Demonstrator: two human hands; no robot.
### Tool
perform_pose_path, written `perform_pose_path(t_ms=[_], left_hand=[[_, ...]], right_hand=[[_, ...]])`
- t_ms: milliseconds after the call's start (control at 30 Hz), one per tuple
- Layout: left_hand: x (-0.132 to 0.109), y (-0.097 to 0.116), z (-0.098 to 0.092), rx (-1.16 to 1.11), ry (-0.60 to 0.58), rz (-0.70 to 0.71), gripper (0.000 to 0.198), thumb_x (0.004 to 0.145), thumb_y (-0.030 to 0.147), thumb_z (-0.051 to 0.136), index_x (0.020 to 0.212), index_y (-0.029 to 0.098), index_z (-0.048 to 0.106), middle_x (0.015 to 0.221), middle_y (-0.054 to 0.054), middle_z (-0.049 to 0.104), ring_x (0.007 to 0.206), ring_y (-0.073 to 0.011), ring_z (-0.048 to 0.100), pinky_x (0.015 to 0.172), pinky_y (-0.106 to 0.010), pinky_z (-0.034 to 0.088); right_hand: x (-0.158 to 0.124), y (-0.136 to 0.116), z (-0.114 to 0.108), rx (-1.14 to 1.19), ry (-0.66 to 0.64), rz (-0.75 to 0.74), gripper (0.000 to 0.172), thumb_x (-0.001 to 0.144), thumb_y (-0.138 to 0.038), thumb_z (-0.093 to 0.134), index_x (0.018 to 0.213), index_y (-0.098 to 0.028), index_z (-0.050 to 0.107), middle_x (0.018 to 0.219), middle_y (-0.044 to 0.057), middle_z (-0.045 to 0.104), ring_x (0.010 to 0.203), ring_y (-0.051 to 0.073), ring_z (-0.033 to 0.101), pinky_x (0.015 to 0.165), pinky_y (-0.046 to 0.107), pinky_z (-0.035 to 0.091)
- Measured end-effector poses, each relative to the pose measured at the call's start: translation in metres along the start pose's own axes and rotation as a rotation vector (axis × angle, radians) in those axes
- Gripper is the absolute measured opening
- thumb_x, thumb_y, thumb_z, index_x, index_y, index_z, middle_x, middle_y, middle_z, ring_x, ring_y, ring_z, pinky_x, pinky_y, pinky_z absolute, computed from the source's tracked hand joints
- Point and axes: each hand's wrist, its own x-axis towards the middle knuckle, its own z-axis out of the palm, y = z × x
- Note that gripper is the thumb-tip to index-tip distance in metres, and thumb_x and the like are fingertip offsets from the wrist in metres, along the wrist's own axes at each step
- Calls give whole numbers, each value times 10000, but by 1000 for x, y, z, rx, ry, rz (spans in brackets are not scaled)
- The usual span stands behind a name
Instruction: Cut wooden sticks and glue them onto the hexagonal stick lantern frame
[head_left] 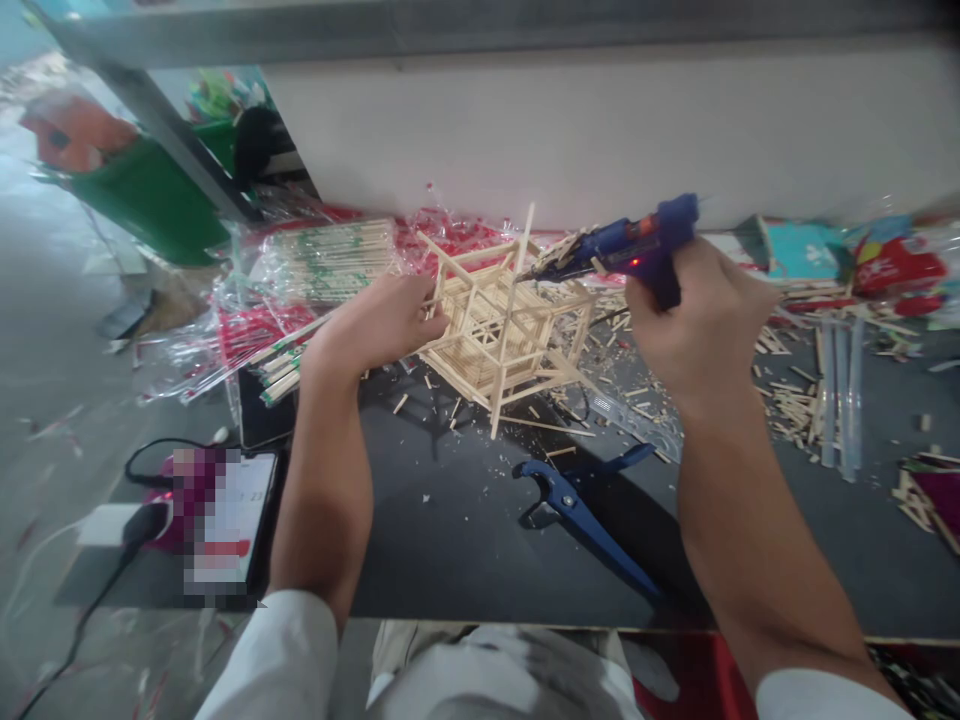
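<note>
My left hand (386,318) is closed on the left edge of a wooden stick frame (501,325), a many-layered star-like lattice of thin pale sticks. It is held tilted above the dark table. In my right hand (697,300) is a blue hot glue gun (637,245) with a small red light lit. The gun's nozzle points left and meets or nearly meets an upright stick near the top of the frame; I cannot tell which. Bits of stick cling around the nozzle. Below the frame, blue-handled cutting pliers (577,515) lie with their jaws apart.
Bundled green-tipped sticks (330,260) lie in plastic wrap at the back left. Clear glue sticks (840,395) and stick offcuts (795,410) lie at right. A power strip (184,495) with plugs sits at front left, beside a phone-like device (238,510). A green bin (142,200) stands beyond.
</note>
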Motion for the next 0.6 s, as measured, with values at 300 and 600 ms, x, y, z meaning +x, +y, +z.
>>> perform_pose_path(t_ms=[300, 600], left_hand=[[1, -1, 0, -67, -57, 37, 332, 969, 245, 645, 753, 239, 393, 676, 44, 393, 635, -145, 371, 638, -362, 260], [1, 3, -2, -61, -61, 49, 323, 973, 225, 651, 757, 234, 410, 678, 50, 405, 638, -139, 390, 639, -336, 273]], right_hand=[[14, 26, 3, -113, 87, 136, 268, 876, -253, 674, 1103, -132, 747, 996, 198, 801, 956, 383, 770, 857, 482, 549], [11, 119, -4, -131, -353, 556, 554, 661, -213, 986, 493, -294, 464, 461, -47, 396, 507, 137, 293, 621, 410, 326]])
